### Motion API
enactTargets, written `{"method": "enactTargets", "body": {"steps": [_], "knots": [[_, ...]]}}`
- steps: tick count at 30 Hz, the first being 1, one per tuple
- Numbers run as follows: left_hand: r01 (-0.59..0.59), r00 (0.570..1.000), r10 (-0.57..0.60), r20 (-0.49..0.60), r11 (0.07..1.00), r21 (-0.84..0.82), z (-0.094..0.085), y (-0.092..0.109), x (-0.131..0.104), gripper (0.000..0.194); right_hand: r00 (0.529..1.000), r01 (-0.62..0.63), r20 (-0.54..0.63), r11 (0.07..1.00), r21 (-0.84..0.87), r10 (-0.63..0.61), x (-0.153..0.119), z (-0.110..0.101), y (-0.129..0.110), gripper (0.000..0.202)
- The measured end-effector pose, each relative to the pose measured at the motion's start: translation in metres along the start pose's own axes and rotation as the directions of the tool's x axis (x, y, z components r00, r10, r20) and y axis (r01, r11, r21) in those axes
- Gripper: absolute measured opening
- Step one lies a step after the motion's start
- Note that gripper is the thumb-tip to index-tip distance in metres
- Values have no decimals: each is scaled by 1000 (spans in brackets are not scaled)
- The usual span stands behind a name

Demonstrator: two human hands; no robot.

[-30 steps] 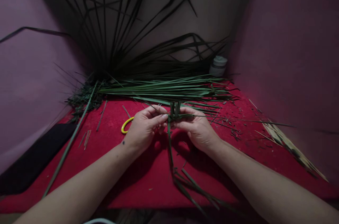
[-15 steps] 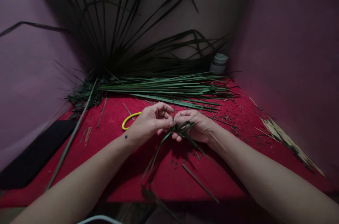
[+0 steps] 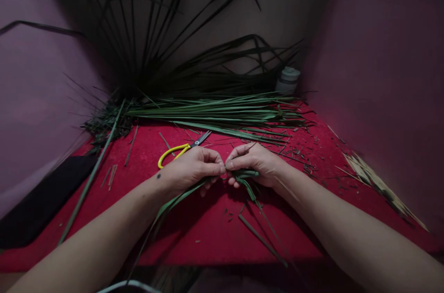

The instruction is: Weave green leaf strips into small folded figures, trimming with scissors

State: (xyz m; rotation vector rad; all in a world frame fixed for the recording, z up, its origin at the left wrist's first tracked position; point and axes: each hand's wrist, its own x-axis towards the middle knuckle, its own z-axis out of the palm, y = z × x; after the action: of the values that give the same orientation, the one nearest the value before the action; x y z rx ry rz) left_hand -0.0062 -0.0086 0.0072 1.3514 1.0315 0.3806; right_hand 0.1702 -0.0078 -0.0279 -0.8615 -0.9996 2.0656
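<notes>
Over the middle of the red cloth, my left hand [image 3: 199,167] pinches green leaf strips [image 3: 176,199] that trail down to the left beneath it. My right hand [image 3: 253,163] is closed on a folded green leaf piece [image 3: 247,184], whose loose ends hang below the fingers. The fingertips of both hands nearly meet, and the bit of leaf between them is mostly hidden. Just behind my left hand lie scissors with yellow handles [image 3: 169,151], their blades pointing up and to the right.
Long green leaves [image 3: 215,113] lie across the back of the red cloth [image 3: 194,247]. A white container [image 3: 287,80] stands behind them. Pale sticks [image 3: 378,182] are at the right, a black object [image 3: 45,196] at the left. Leaf scraps are scattered around.
My left hand has turned palm-down and drawn slightly away from my right. The trailing strips have swung left, beneath my left hand. The scissors' blades now show.
</notes>
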Motion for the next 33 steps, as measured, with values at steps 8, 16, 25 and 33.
{"method": "enactTargets", "body": {"steps": [8,16,25,33], "knots": [[-61,997,62,37,998,-28,4,1,-8,22,998,23,-53,1000,17,-22,-4,8,-1,14],[-112,991,115,69,993,-48,-3,-5,-11,19,999,39,-8,999,31,-39,-7,9,-4,16],[-216,976,214,-28,969,-122,-15,-5,-12,12,985,-45,171,969,244,2,3,-13,-2,18],[-220,975,221,-1,972,-84,-19,-5,-10,13,977,96,163,966,239,-138,-1,-10,1,18]]}}
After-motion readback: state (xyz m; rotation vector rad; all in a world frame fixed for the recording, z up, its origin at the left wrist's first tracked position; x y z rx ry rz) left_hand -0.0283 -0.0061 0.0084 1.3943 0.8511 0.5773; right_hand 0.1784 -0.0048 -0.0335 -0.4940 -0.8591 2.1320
